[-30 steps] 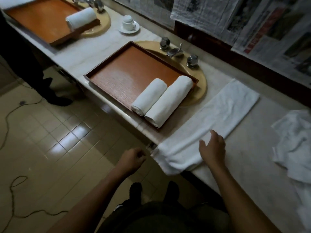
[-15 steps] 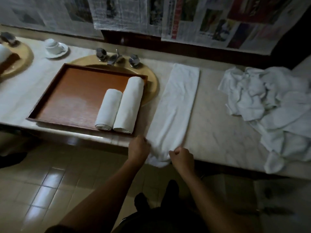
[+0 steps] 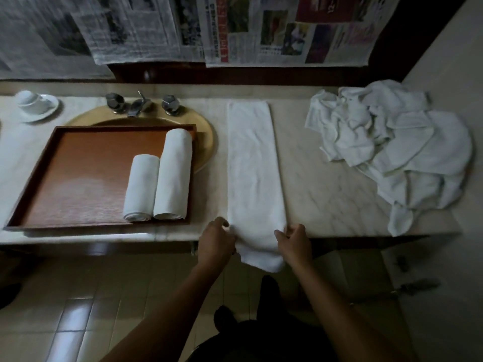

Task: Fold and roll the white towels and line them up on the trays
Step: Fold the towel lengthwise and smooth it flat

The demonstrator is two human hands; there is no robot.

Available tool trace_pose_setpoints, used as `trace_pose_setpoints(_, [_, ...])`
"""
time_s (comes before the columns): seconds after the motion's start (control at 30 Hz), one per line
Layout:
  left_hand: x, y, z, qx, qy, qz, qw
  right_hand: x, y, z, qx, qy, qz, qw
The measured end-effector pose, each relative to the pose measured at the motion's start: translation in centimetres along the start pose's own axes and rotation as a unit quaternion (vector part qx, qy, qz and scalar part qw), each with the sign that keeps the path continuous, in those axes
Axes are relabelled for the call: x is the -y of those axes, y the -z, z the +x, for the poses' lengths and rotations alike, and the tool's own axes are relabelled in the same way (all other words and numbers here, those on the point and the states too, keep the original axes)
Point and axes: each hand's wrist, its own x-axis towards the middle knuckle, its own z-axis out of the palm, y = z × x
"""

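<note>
Towel [image 3: 254, 165], folded into a long white strip, lies flat on the marble counter [image 3: 326, 194] beside the tray [image 3: 78, 178], its near end drooping over the edge where my left hand [image 3: 217, 239] and right hand [image 3: 295, 240] pinch its sides; soft, light and limp, it likely rolls best from here.

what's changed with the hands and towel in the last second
The left hand came up from below the counter and the right hand slid back to the near end; both now pinch the folded towel at its side edges. The towel still lies flat, the rolled towels stay on the tray, and the loose pile is untouched.
</note>
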Motion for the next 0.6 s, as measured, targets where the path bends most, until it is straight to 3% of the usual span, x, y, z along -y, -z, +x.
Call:
trace_pose_setpoints(0.1, [-0.2, -0.8, 0.8, 0.031, -0.19, 0.162, 0.968, 0.0, 0.0, 0.9, 0.009, 0.029, -0.067, 0.997])
trace_pose_setpoints(0.17, [0.1, -1.2, 1.1, 0.084, -0.251, 0.238, 0.935, 0.3, 0.0, 1.6, 0.009, 0.04, -0.065, 0.997])
trace_pose_setpoints(0.3, [1.0, -1.1, 1.1, 0.097, -0.272, 0.241, 0.927, 0.3, 0.8, 2.1, 0.008, 0.026, -0.051, 0.998])
trace_pose_setpoints(0.47, [0.1, -0.7, 1.0, 0.091, -0.252, 0.216, 0.939, 0.1, 0.1, 1.1, -0.075, 0.201, -0.216, 0.953])
trace_pose_setpoints(0.6, [-0.6, -0.7, 2.0, 0.085, -0.246, 0.225, 0.939, 1.8, -0.9, 2.9, 0.04, 0.32, -0.334, 0.886])
